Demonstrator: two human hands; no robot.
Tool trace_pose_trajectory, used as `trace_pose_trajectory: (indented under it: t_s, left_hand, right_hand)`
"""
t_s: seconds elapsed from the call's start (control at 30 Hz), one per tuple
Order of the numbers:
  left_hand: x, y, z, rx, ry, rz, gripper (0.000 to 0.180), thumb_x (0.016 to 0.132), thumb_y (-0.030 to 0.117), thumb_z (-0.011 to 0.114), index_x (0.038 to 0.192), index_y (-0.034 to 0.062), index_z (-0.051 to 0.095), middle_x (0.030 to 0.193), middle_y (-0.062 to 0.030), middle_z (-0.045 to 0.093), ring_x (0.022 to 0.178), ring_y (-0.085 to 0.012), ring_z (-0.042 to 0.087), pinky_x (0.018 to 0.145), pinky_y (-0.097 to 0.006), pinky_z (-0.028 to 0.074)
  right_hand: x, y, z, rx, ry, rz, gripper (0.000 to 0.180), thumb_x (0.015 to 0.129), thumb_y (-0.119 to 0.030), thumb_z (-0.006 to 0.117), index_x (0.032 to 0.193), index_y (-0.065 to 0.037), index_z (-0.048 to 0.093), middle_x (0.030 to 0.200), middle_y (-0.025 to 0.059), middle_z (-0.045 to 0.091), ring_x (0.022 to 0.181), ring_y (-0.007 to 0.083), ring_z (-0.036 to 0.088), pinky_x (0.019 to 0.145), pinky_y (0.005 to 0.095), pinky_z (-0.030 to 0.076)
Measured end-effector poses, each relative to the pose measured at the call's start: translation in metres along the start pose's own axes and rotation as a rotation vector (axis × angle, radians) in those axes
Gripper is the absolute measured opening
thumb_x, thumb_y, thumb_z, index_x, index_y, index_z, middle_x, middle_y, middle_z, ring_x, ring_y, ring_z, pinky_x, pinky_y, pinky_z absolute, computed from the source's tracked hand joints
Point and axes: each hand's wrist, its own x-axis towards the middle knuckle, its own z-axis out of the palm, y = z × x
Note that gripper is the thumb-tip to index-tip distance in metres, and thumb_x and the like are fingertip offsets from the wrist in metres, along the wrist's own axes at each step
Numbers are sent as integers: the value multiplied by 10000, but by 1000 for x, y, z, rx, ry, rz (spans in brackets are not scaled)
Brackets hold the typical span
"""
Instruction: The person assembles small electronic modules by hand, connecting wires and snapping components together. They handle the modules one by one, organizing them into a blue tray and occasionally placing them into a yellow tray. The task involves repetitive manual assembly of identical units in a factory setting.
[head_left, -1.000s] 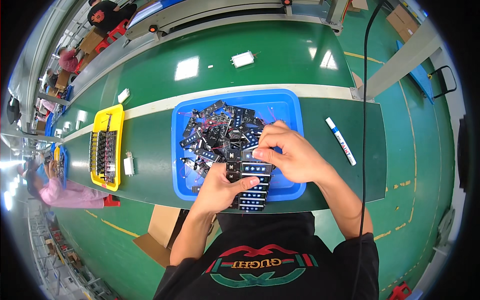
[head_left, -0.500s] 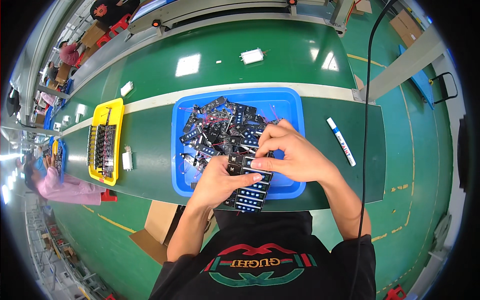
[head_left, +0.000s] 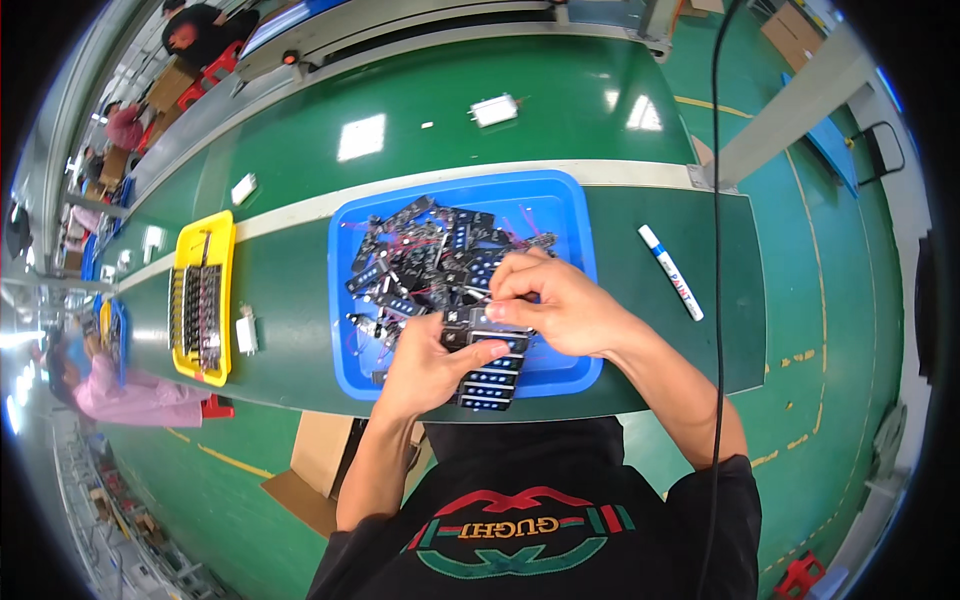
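Observation:
A row of small black circuit modules with white dots [head_left: 490, 388] is gripped in my left hand [head_left: 422, 368], whose thumb presses across their faces. My right hand [head_left: 565, 308] pinches the module at the far end of that row between thumb and fingers; its fingers hide part of it. Both hands are over the near part of a blue tray [head_left: 588, 240]. Inside the tray lies a jumbled pile of similar modules [head_left: 415, 262] with thin red wires.
At the left, a yellow tray [head_left: 228, 235] holds modules lined up in rows. A white paint marker [head_left: 671, 273] lies to the right. White blocks [head_left: 494, 110] sit on the green benches. A black cable [head_left: 717, 250] hangs at the right; a co-worker in pink [head_left: 140, 392] is far left.
The whole view has shifted slightly, moving the trays and marker left in the picture. My hands keep hold of the row; the far-end module has tilted a little under my right fingers.

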Motion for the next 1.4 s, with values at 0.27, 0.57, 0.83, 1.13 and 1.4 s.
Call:
trace_pose_trajectory:
  t_s: [0.27,0.57,0.83,1.13,1.4]
  left_hand:
    - [-2,3,2,49,75,-41,244,779,56,773,979,-18,654,835,-33,688,727,-69,612,636,-246,509]
    - [-2,0,6,-62,3,91,145,841,51,714,970,-7,680,812,-6,678,701,-45,569,604,-231,472]
    - [2,1,11,6,-43,84,155,845,62,715,982,-5,689,814,4,670,710,-36,551,622,-220,455]
    - [4,9,-5,-335,25,-161,275,810,43,733,1050,-53,640,896,-43,674,771,-78,598,693,-236,490]
    - [0,8,-6,-191,-27,-139,266,791,20,748,1042,-13,664,856,-2,664,741,-51,569,668,-210,470]
  right_hand:
    - [-4,3,9,-4,195,-91,180,855,-191,682,830,-13,670,872,57,579,903,214,523,795,332,410]
    - [-13,-14,3,-245,267,-156,158,868,-195,647,862,-47,702,757,69,611,840,245,520,751,363,435]
    - [-4,-10,-9,113,19,212,263,934,-220,587,812,3,656,664,72,578,786,203,512,673,344,422]
    - [-13,-8,4,-315,413,-337,287,801,-269,719,1023,-91,686,946,69,527,886,276,456,805,369,413]
    - [-15,-12,7,-284,295,-272,152,828,-193,694,817,-43,672,760,45,552,788,244,468,734,342,395]
